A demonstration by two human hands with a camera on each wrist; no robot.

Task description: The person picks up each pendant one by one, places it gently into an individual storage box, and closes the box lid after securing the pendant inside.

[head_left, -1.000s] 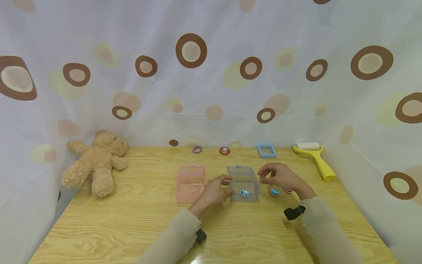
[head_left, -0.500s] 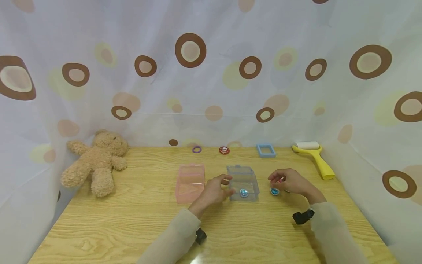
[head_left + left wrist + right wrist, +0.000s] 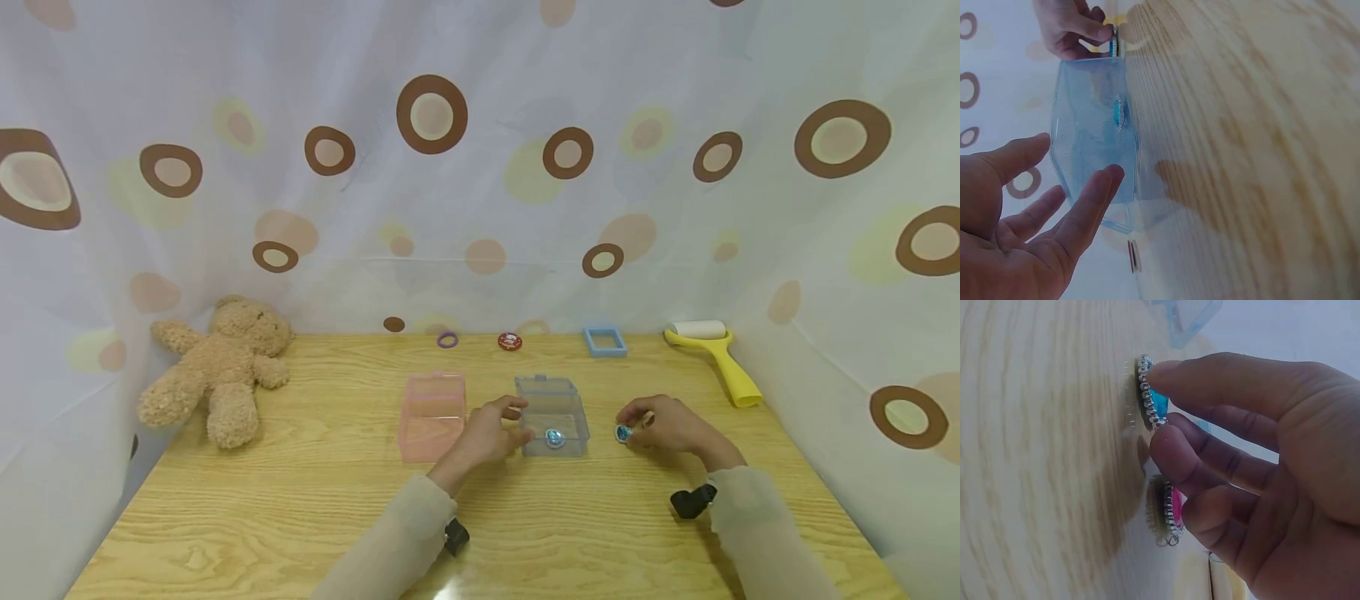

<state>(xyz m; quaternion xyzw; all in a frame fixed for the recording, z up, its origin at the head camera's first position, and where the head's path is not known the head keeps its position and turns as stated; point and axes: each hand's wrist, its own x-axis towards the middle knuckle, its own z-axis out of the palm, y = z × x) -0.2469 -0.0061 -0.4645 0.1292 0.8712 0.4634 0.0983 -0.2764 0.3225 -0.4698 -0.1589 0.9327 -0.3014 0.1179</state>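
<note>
My right hand [image 3: 671, 427] pinches a blue heart-shaped pendant [image 3: 1159, 403] with a beaded silver rim, thumb and finger at opposite ends, low at the tabletop. Below it in the right wrist view is a pink pendant [image 3: 1176, 509], beside the curled fingers. The left hand [image 3: 487, 433] is held with spread, relaxed fingers at the left side of a clear bluish box [image 3: 547, 408] whose lid is raised. Inside that box lies another blue pendant [image 3: 1120, 112]. A pink translucent box [image 3: 433, 417], also with its lid up, stands left of it.
Along the back of the wooden table [image 3: 300, 517] lie a purple ring [image 3: 447, 340], a red round badge [image 3: 510, 342], a light blue square frame [image 3: 605, 342] and a yellow-handled roller [image 3: 723, 358]. A teddy bear [image 3: 225, 367] leans at the left.
My right hand has moved from beside the clear box, right and down to the pendants, and its fingers have closed on the blue one. The left hand has stayed put.
</note>
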